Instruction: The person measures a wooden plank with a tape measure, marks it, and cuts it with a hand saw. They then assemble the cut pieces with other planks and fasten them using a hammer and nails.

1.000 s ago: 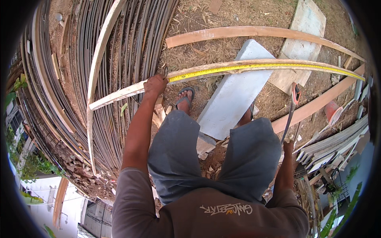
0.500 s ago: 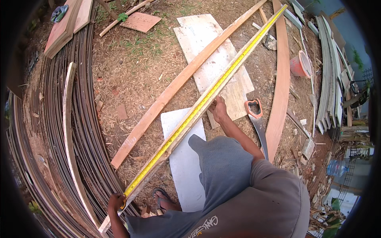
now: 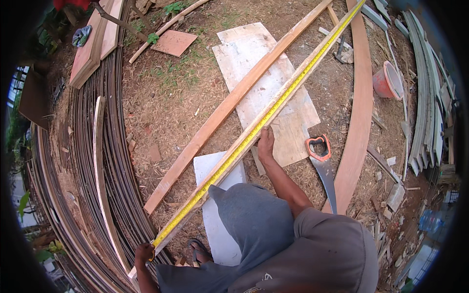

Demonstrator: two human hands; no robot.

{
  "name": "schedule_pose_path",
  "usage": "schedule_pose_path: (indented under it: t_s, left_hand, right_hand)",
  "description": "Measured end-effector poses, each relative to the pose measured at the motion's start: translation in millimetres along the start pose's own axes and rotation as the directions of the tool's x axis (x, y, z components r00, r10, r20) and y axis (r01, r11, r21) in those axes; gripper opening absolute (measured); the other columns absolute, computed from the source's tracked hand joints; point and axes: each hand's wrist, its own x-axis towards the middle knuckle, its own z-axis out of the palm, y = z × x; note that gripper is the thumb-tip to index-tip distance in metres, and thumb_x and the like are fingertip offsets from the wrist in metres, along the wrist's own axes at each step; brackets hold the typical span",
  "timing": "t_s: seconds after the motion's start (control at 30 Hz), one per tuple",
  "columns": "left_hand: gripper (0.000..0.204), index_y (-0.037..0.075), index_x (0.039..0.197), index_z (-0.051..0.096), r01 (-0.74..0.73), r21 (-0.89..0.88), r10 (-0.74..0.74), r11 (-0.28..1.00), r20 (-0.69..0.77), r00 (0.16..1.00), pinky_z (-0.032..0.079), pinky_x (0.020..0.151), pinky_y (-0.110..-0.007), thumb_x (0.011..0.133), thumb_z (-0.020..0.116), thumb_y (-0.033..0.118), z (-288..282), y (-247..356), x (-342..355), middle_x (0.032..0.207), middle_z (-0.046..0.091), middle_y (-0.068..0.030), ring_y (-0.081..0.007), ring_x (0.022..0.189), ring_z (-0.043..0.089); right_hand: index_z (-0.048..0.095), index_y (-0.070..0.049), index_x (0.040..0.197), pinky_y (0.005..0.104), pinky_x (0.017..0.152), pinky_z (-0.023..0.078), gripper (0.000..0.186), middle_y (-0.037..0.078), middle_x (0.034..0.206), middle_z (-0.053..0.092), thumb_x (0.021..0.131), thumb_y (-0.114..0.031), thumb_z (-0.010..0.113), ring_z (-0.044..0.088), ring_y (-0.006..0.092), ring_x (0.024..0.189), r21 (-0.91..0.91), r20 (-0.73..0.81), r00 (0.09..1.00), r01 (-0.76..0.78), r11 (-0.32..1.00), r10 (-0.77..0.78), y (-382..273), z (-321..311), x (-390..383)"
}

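A long pale timber crosses the view diagonally, with a yellow tape measure stretched along its face. At the lower left, my left hand is closed on the tape's case at the timber's near end. My right hand grips the timber from its right side, near the middle. A handsaw with an orange-and-black handle lies to the right of my right arm. A white slab lies beneath the timber by my sandalled foot, and weathered plywood sheets lie farther out.
Long steel bars are piled at left, below stacked boards. A reddish plank lies alongside the timber, and a wide board runs down the right. A red bucket, stacked grey planks and wood scraps are at right.
The view has swung toward the right along the timber. My right hand has moved from low beside the saw up onto the timber. My left hand still holds the tape end.
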Motion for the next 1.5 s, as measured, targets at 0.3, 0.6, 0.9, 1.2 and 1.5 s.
schedule_pose_path:
  t_s: [0.3, 0.6, 0.9, 1.2, 1.5]
  left_hand:
    - [0.042, 0.009, 0.106, 0.073, -0.187, 0.117, 0.204, 0.975, -0.149, 0.968, 0.053, 0.084, -0.051, 0.096, 0.062, 0.049, -12, 96, -11, 0.098, 0.071, -0.0215, -0.0413, 0.097, 0.068]
    - [0.037, 0.008, 0.102, 0.076, -0.179, 0.057, 0.167, 0.982, 0.176, 0.970, 0.053, 0.078, -0.046, 0.095, 0.064, 0.042, -7, 123, -2, 0.087, 0.073, -0.0178, -0.0319, 0.084, 0.071]
    - [0.034, 0.008, 0.102, 0.078, -0.231, 0.053, 0.219, 0.972, 0.167, 0.961, 0.054, 0.077, -0.044, 0.094, 0.065, 0.039, 31, 86, -14, 0.089, 0.075, -0.0158, -0.0304, 0.082, 0.072]
    - [0.040, 0.014, 0.111, 0.077, -0.089, 0.202, 0.077, 0.975, 0.069, 0.995, 0.054, 0.092, -0.048, 0.094, 0.062, 0.047, 54, 51, -29, 0.112, 0.074, -0.0146, -0.0338, 0.107, 0.071]
    - [0.043, 0.005, 0.108, 0.075, -0.055, 0.180, 0.057, 0.982, -0.005, 0.998, 0.054, 0.094, -0.048, 0.093, 0.060, 0.042, 57, 54, -29, 0.114, 0.073, -0.0195, -0.0366, 0.107, 0.071]
  right_hand:
    - [0.056, 0.012, 0.129, 0.0422, 0.094, 0.052, 0.053, 0.018, 0.126, 0.062, 0.100, -0.031, 0.047, 0.064, 0.0309, 0.108, -0.067, -0.248, 0.966, -0.089, 0.994, 0.069, -47, -48, 143]
    - [0.051, -0.005, 0.142, 0.0428, 0.094, 0.053, 0.054, 0.014, 0.133, 0.062, 0.102, -0.040, 0.052, 0.061, 0.0299, 0.121, -0.250, -0.099, 0.958, -0.287, 0.925, 0.270, -68, -87, 197]
    - [0.045, -0.006, 0.152, 0.0395, 0.102, 0.046, 0.066, 0.020, 0.150, 0.050, 0.095, -0.026, 0.068, 0.056, 0.0317, 0.126, -0.797, 0.223, 0.843, 0.447, 0.406, -0.490, -145, -93, 169]
    - [0.056, -0.010, 0.144, 0.0390, 0.094, 0.050, 0.051, 0.013, 0.120, 0.066, 0.102, -0.039, 0.061, 0.061, 0.0240, 0.111, -0.246, 0.962, 0.136, 0.808, 0.536, 0.236, -234, 167, -113]
    - [0.059, -0.011, 0.139, 0.0479, 0.096, 0.052, 0.052, 0.018, 0.119, 0.071, 0.098, -0.042, 0.062, 0.066, 0.0360, 0.114, 0.059, 0.793, -0.127, 0.989, 0.133, 0.596, -180, 230, -307]
